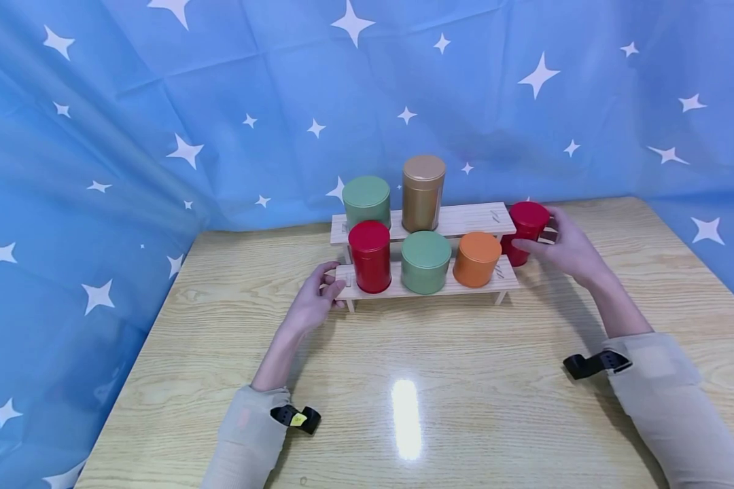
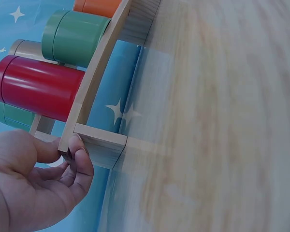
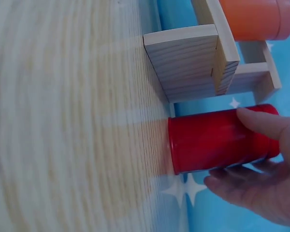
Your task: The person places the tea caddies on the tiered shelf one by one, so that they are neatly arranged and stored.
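A two-step wooden shelf point(image 1: 474, 217) stands toward the back of the table. My left hand point(image 1: 311, 300) pinches the left end of its lower board point(image 2: 97, 60) between thumb and fingers. Right of the shelf, my right hand point(image 1: 567, 246) holds a red tin point(image 3: 215, 140) around its side, thumb on one side and fingers on the other. That tin is upright, its base at the tabletop. The lower board bears another red tin point(image 1: 372, 259), a green tin point(image 1: 426, 263) and an orange tin point(image 1: 477, 261). Above them are a second green tin point(image 1: 367, 202) and a tall gold-brown tin point(image 1: 423, 195).
Behind the pale wooden table point(image 1: 232, 367) hangs a blue cloth point(image 1: 269, 81) with white stars, which also runs along the left side. A bright light reflection shows on the tabletop. Black straps point(image 1: 596, 363) with cameras are worn on both sleeves.
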The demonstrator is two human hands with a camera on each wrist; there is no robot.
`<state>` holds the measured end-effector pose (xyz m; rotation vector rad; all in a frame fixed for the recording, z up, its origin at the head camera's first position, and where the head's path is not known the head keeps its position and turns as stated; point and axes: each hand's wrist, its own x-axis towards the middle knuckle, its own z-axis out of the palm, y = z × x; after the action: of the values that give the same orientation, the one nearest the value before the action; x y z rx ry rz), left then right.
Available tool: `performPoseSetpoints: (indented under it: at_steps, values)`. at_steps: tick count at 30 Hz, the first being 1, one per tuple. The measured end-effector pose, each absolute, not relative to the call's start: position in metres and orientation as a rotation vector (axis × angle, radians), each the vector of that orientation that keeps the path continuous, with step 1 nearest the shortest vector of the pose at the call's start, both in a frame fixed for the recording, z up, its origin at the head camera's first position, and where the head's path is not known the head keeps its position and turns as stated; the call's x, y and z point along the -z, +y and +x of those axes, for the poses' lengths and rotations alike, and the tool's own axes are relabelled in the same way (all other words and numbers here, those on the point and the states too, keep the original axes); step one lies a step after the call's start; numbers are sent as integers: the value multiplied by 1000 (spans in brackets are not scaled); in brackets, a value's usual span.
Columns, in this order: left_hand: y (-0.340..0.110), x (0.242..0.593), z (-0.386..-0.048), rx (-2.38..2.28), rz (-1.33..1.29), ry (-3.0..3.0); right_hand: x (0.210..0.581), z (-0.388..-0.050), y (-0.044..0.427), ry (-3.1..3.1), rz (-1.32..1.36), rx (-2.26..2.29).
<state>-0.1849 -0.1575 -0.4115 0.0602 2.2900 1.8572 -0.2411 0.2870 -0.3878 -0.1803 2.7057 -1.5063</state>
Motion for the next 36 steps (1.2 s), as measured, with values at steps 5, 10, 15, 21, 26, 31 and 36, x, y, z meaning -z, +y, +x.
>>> performPoseSetpoints:
  at_steps: [5, 10, 15, 21, 26, 31, 36]
  values:
    - [-158, 412, -186, -1859, 67, 2290, 387, -241, 287, 2745, -123, 1499]
    - [-158, 413, -186, -1856, 66, 2288, 383, -237, 290, 2841, -68, 1481]
    - [-157, 411, -185, -1869, 66, 2280, 374, -234, 294, 2928, -24, 1532]
    - [-158, 411, -184, -1864, 71, 2290, 363, -230, 297, 2984, 55, 1597]
    - [-158, 411, -184, -1865, 74, 2292, 351, -226, 298, 3020, 77, 1689]
    - [-158, 411, -184, -1872, 68, 2281, 339, -221, 297, 3013, 70, 1823]
    - [-157, 411, -184, -1863, 63, 2289, 328, -217, 289, 3015, 11, 1913]
